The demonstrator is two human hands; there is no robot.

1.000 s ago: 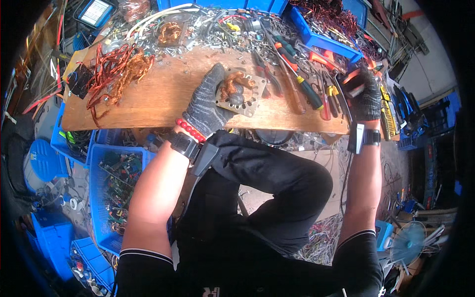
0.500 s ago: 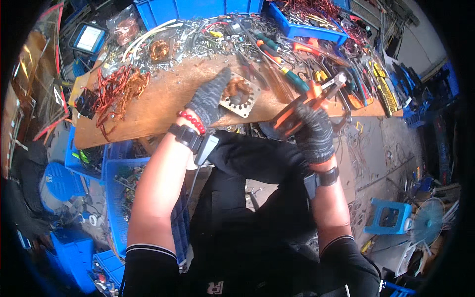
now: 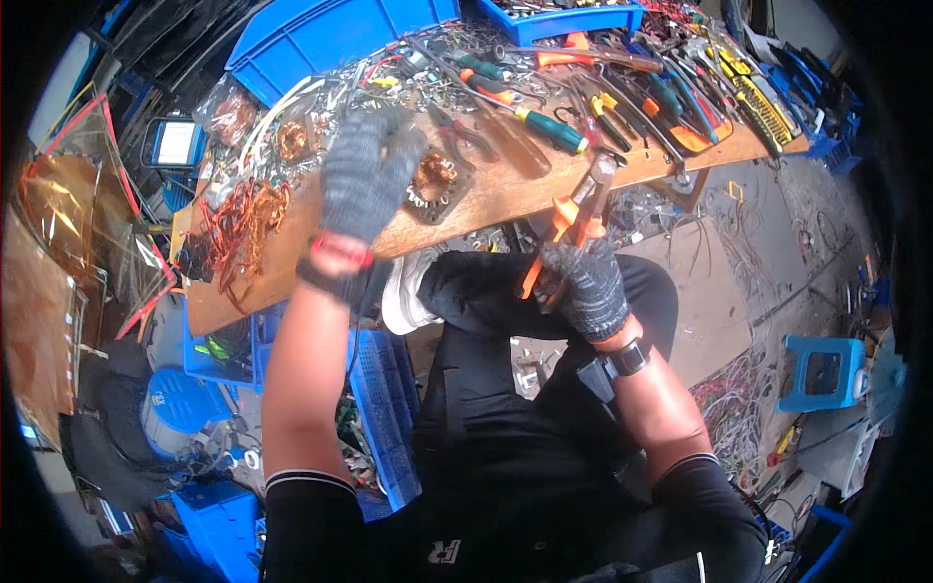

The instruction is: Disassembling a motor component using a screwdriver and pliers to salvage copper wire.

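My right hand, in a grey knit glove, is closed around orange-handled pliers. Their metal jaws point up and away, over the bench's near edge. My left hand, gloved alike, is over the bench just left of a motor stator. Motion smears its fingers, and whether they touch the stator is unclear. Copper windings fill the middle of the stator's square metal plate, which lies near the wooden bench's front edge.
Screwdrivers and other hand tools lie along the bench's right side. Stripped copper wire is heaped at the left, with metal scraps behind. Blue bins stand at the back; a blue crate sits below. A blue stool is at right.
My left hand has moved left off the stator plate's edge. The pliers have swung more upright in my right hand. The whole view has shifted.
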